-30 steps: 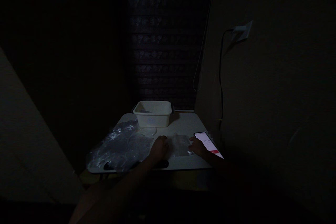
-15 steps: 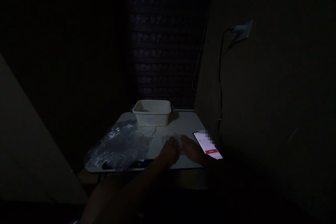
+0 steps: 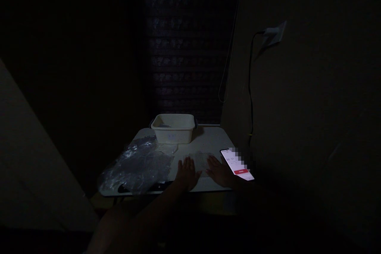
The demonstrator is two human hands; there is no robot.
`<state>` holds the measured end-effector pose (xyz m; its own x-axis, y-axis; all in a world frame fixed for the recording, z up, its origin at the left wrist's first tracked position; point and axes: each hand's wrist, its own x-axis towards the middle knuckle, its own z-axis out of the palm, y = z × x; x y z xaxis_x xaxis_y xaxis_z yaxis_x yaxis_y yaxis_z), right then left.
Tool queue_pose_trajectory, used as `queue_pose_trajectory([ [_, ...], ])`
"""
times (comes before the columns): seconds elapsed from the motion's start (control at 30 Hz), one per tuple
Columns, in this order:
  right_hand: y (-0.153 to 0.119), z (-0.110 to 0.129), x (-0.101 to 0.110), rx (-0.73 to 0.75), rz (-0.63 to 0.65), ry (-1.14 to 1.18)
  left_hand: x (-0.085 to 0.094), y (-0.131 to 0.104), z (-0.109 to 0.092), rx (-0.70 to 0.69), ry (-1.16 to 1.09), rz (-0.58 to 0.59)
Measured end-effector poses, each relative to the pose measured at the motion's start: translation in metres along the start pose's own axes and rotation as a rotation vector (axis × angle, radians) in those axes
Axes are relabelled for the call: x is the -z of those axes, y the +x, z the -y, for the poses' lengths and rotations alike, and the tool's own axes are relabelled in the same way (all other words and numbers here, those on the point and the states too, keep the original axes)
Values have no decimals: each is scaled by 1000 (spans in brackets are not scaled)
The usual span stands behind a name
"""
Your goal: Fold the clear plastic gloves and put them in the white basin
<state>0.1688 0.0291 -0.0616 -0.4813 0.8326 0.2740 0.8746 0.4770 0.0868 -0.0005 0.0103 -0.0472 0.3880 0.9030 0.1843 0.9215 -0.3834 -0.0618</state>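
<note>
A thin, see-through sheet [image 3: 201,160], perhaps plastic or bubble wrap, lies on the white table [image 3: 208,137]. My left hand [image 3: 187,174] rests flat at its left side with the fingers spread. At its right side lies my right hand [image 3: 219,171], its fingers stretched out and the palm down. Neither hand grasps anything. To the left of my left hand spreads a large crumpled clear plastic sheet [image 3: 139,166]. The room is dim, so the small sheet's exact kind is hard to make out.
A white plastic tub [image 3: 174,135] with dark handles stands at the table's back. Right of my right hand lies a lit phone [image 3: 235,162] showing a timer. A dark flat object [image 3: 160,186] sits at the front edge. A cable [image 3: 250,87] hangs from a wall socket.
My hands have moved apart from close together over the small sheet. My left hand went left and its fingers spread; the sheet now shows flatter between them.
</note>
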Motion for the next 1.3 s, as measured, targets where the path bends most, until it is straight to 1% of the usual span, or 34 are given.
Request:
queue_pose_trajectory([
  [0.07,5,0,5,-1,-11,-10,3,2,2,-8,-8,-7],
  [0.17,12,0,9,8,-23,-12,5,7,6,-74,-33,-16],
  [0.23,15,0,9,34,-20,-6,3,10,7,-113,-45,-8],
  [0.33,14,0,3,50,4,13,-2,13,8,-126,-36,7],
  [0.43,11,-1,-3,24,17,19,-4,12,7,-90,-15,7],
  [0.57,8,-2,-4,-5,9,2,0,8,10,-57,7,11],
  [0.67,9,-4,-3,-17,4,-2,3,7,16,-24,33,6],
  [0.8,11,-8,-2,1,-5,-23,7,10,26,108,72,-23],
  [0.9,10,-10,0,12,15,-33,10,11,34,192,90,-6],
  [1.03,8,-8,2,-8,54,-38,13,10,42,203,110,7],
  [1.1,9,-5,3,-35,73,-43,15,9,41,168,111,-3],
  [1.13,10,-3,4,-50,81,-45,16,8,39,122,105,-10],
  [1.2,12,1,7,-75,93,-43,20,8,31,-36,87,-30],
  [1.3,17,1,14,-83,87,-26,27,8,13,-336,56,-59],
])
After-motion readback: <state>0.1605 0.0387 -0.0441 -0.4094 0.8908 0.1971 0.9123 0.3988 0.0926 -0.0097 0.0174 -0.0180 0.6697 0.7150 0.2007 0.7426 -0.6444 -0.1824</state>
